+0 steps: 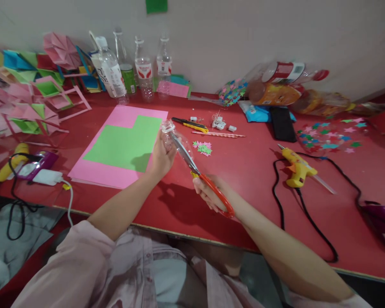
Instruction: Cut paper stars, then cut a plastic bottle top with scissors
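My left hand point(164, 154), wrist angled up over the green sheet's point(123, 143) right edge, grips the clear bottle piece point(168, 129). My right hand point(211, 192), forearm slanting in from the lower right, clasps the red-handled scissors point(211, 188), blades along the plastic. Bare red tabletop point(250, 171) stretches right, to the glue gun's cord point(277, 188).

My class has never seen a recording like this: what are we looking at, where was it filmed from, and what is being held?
There is no robot here, only a person's bare hands. The single picture comes from a camera worn on the head, looking forward and down. The left hand holds a clear plastic bottle piece by its neck; the right hand holds red-handled scissors against it. On the red table lie pink paper, green paper, small paper stars, a yellow-black cutter and a yellow glue gun.
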A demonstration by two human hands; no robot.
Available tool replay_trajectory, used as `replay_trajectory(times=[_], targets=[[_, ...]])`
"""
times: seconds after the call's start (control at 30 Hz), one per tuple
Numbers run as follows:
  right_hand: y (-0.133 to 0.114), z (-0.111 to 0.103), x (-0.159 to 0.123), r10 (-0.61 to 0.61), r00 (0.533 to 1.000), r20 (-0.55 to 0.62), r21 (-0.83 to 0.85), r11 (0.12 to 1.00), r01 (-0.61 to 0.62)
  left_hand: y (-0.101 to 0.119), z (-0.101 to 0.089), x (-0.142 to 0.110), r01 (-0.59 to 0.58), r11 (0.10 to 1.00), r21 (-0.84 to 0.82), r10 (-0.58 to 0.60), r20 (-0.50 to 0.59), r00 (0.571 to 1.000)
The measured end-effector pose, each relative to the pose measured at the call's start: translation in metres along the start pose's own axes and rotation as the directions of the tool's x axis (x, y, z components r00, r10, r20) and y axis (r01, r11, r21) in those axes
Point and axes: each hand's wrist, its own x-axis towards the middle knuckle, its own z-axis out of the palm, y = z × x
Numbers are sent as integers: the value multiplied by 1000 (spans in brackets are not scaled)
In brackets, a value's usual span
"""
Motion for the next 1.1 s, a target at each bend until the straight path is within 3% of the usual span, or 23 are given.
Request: replay_trajectory(times=[0.1, 0.23, 0.37, 0.5, 0.67, 0.83, 1.1], targets=[[2, -3, 2, -18, 997, 74, 12, 1000, 18, 2, 1, 1, -99, 994, 49, 99, 16, 995], [2, -5, 1, -45, 987, 156, -17, 999, 49, 12, 0, 9, -84, 994, 76, 89, -64, 994], [-1, -6, 0, -72, 996, 61, 6, 997, 71, 21, -3, 15, -6, 998, 66, 16, -150, 989], [-5, -9, 2, -47, 995, -86, 34, 998, 50, 24, -2, 11, 96, 993, -75, -98, -25, 995], [-4, -12, 7, 17, 993, -114, -65, 998, -24, 26, 0, 8, 168, 975, -147, -155, 101, 983], [-3, -11, 6, -32, 991, -131, -212, 977, 4, 23, -1, 12, 183, 970, -160, -179, 38, 983], [-8, -13, 3, -57, 990, -127, -208, 978, 30, 30, -2, 11, 209, 961, -183, -200, 68, 977]])
